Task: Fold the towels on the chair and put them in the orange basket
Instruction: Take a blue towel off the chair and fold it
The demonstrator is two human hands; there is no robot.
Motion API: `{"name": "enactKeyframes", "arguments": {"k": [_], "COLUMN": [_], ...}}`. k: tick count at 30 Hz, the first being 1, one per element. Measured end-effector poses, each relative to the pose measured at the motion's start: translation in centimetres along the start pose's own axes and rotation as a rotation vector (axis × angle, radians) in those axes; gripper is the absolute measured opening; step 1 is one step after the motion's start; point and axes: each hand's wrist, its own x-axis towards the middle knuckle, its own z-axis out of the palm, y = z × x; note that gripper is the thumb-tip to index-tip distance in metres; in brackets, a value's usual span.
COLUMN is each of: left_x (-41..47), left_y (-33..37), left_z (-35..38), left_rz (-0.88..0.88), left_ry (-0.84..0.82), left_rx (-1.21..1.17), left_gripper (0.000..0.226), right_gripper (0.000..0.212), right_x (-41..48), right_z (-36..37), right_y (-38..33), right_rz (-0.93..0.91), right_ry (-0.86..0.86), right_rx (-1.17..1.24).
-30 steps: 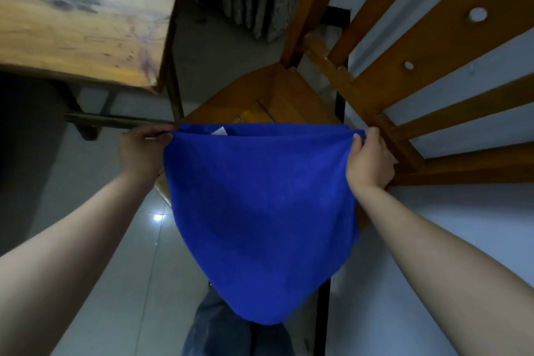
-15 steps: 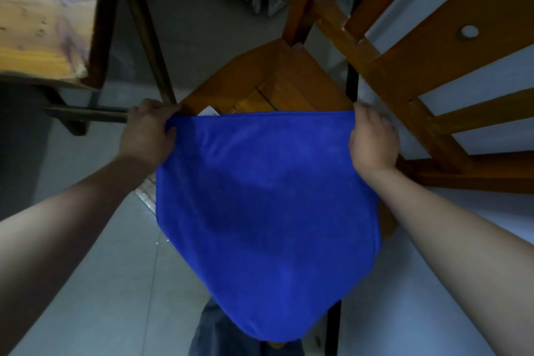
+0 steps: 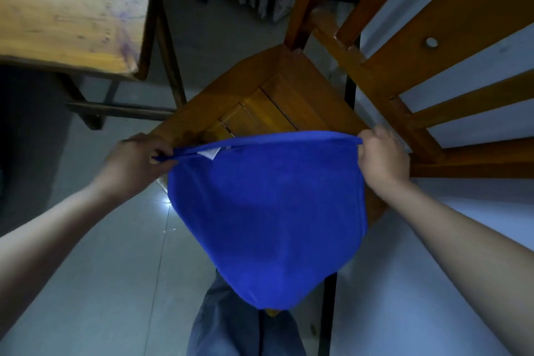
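Lifted slightly since a moment ago, top edges now parted into two blue bands with white tag exposed. Bright blue cloth towel hanging doubled, stretched between left hand and right hand, fingers pinching upper corners. Held above near edge of orange-brown wooden chair. Worn wooden table far left.

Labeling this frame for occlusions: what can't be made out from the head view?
- Orange basket: not in the head view at all.
- Chair seat: near part hidden behind the towel, so any other towels there cannot be seen.
- Towel layers: front face only, so fold count unclear.
- Fingertips of left hand and right hand: curled into the cloth, grip detail hidden.
- White tag: too small to read.
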Motion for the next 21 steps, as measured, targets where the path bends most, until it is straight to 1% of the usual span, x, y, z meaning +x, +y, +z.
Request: {"name": "enactKeyframes", "arguments": {"k": [1, 4, 6, 8, 11, 13, 15, 18, 20, 21], "left_x": [-1.0, -4.3, -6.2, -8.2, -11.2, -13.3, -14.9, -16.9, -17.6, -18.2], "left_y": [0.0, 0.5, 0.8, 1.4, 2.7, 3.9, 4.9, 6.2, 6.8, 7.0], "left_z": [-0.7, -3.7, -5.6, -7.7, -10.8, -13.2, -15.6, -18.7, -19.6, -19.7], "left_rz": [-0.009, 0.019, 0.024, 0.016, 0.062, 0.101, 0.14, 0.2, 0.217, 0.222], "left_ry": [-0.002, 0.001, 0.022, 0.031, 0.074, 0.117, 0.172, 0.297, 0.348, 0.361], "left_rx": [-0.059, -0.191, -0.261, -0.354, -0.456, -0.499, -0.547, -0.586, -0.654, -0.709], "left_gripper": [0.009, 0.032, 0.039, 0.035, 0.041, 0.04, 0.04, 0.036, 0.034, 0.033], "right_gripper": [0.019, 0.023, 0.023, 0.022, 0.019, 0.018, 0.017, 0.012, 0.009, 0.012], "right_x": [-0.5, -2.7, -4.2, -6.0, -8.6, -10.2, -11.3, -12.9, -13.8, -14.4], "right_z": [-0.7, -4.4, -7.3, -10.0, -13.7, -16.5, -19.5, -23.1, -23.9, -23.9], "right_y": [0.4, 1.1, 1.4, 1.9, 2.5, 2.5, 2.2, 1.7, 1.5, 1.4], "right_rz": [-0.009, -0.042, -0.032, -0.038, -0.04, -0.032, -0.033, -0.057, -0.058, -0.05], "right_ry": [-0.003, 0.02, 0.057, 0.083, 0.1, 0.129, 0.204, 0.324, 0.364, 0.377], "right_rx": [0.025, 0.106, 0.179, 0.271, 0.392, 0.471, 0.554, 0.693, 0.848, 0.935]}}
